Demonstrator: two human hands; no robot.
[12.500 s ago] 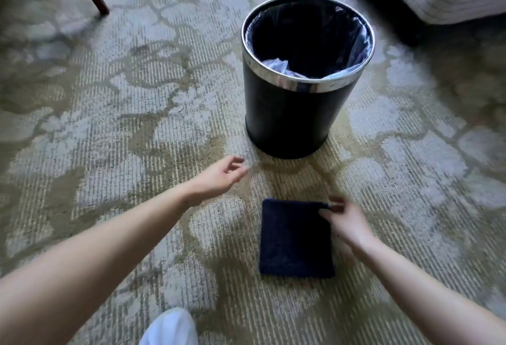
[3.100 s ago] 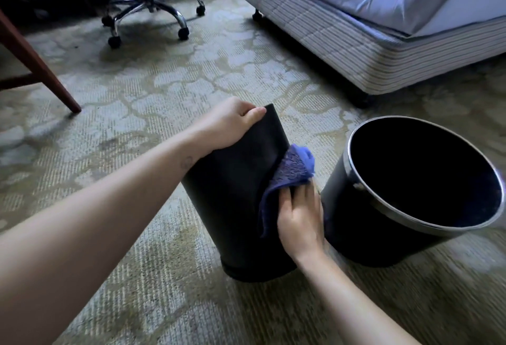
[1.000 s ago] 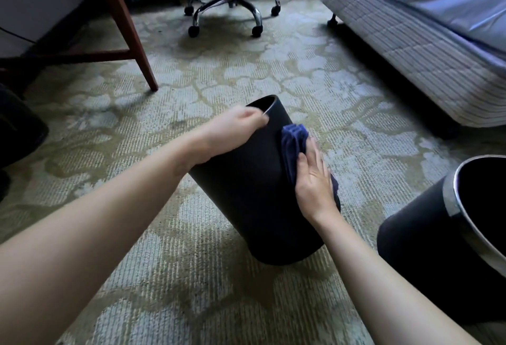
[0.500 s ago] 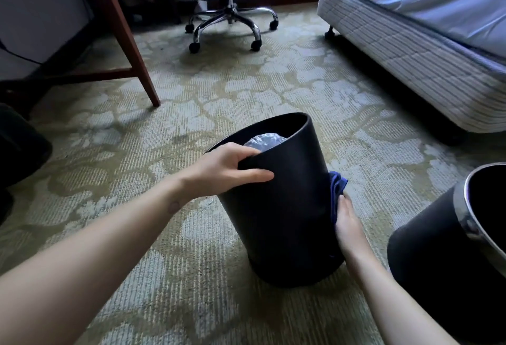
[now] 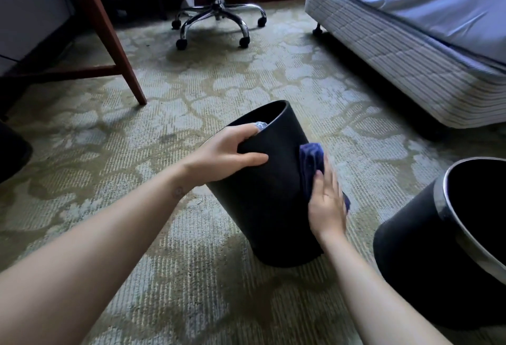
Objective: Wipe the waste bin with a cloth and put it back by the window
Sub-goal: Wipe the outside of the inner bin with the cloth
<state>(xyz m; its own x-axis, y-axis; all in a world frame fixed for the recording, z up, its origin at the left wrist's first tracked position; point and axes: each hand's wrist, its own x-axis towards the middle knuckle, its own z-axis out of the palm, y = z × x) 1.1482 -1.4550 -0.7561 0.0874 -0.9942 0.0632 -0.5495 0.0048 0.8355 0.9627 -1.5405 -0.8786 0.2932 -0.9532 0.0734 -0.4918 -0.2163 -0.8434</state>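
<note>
Your left hand (image 5: 227, 153) grips the rim of the tilted waste bin (image 5: 268, 208) on the carpet (image 5: 191, 276); your right hand (image 5: 327, 205) presses the cloth (image 5: 310, 164) flat-fingered against its side.

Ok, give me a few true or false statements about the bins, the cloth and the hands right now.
The left hand grips the rim of the tilted black bin. True.
The right hand is empty. False: it presses the blue cloth against the bin's side.
A second bin with a metal rim stands to the right. True.
The office chair is tipped over. False: it stands on its wheels.
</note>
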